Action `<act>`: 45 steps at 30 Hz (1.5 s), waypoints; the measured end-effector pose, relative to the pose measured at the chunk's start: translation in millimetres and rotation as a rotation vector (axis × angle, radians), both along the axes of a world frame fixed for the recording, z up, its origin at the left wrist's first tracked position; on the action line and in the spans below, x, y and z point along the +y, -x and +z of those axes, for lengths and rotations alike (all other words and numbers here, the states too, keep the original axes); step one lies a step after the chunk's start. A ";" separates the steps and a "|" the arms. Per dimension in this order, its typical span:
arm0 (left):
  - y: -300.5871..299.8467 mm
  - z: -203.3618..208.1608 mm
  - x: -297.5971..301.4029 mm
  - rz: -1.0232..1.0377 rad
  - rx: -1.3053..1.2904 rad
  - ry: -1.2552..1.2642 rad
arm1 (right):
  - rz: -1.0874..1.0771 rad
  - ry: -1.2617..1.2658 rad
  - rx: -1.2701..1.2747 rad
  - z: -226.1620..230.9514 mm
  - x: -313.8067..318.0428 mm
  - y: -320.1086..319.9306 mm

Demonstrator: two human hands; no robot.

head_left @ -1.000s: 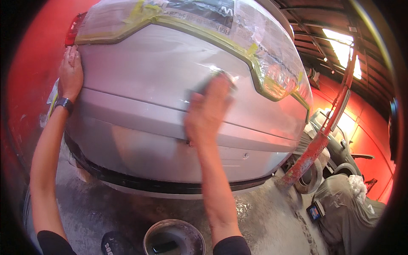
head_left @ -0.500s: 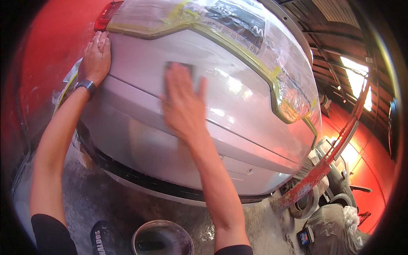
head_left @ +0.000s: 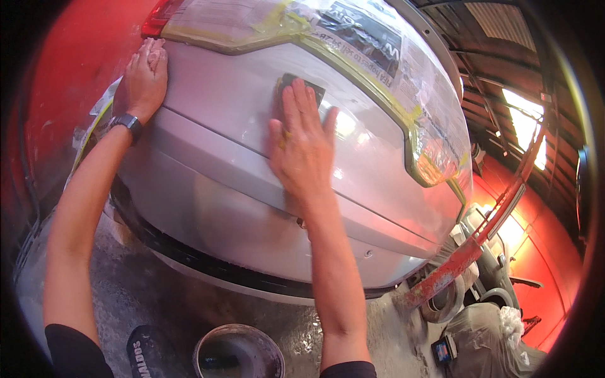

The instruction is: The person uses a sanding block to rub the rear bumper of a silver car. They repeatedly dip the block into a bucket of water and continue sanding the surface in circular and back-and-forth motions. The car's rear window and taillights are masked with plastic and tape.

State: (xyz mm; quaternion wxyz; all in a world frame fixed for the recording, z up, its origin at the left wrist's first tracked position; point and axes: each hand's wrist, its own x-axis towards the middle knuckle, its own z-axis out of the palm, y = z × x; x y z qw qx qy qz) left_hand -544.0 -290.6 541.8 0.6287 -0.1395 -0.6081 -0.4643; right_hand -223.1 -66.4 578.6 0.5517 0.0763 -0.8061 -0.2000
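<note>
In front of me is a grey car tailgate [head_left: 214, 82], dull and smooth. My right hand [head_left: 305, 142] lies flat on its upper panel, fingers stretched, pressing a dark piece of sandpaper [head_left: 319, 92] against the surface. The sheet shows past the fingertips and beside them. At the panel's left edge, below a red tail light [head_left: 157, 19], my left hand [head_left: 146, 82] rests with curled fingers. A pale, crumpled thing [head_left: 153, 53] shows at those fingers; its kind is unclear.
Newspaper and clear film [head_left: 359, 31], edged with yellow-green tape [head_left: 378, 79], cover the glass. A round bucket [head_left: 274, 359] with dark liquid and a dark slipper [head_left: 146, 356] are on the floor below. A worn red post [head_left: 450, 271] slants at right, beside covered items [head_left: 482, 334].
My right hand and the sandpaper have slid right and slightly up across the panel. My left hand stays at the edge. The view has shifted slightly.
</note>
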 end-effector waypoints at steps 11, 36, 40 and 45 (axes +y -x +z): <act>0.0 -2.1 -0.1 -0.002 -0.007 0.044 | -0.023 -0.040 -0.019 -11.3 -17.1 23.6; 18.3 -4.1 3.7 -0.013 0.085 -0.028 | -0.105 -0.100 -0.241 -50.4 86.1 -82.7; 8.1 -2.4 3.2 -0.003 0.034 -0.025 | 0.036 -0.178 -0.299 -31.3 14.8 -17.6; 5.6 -6.2 -12.1 -0.007 0.020 -0.015 | -0.174 0.031 -0.320 -55.2 101.1 -116.4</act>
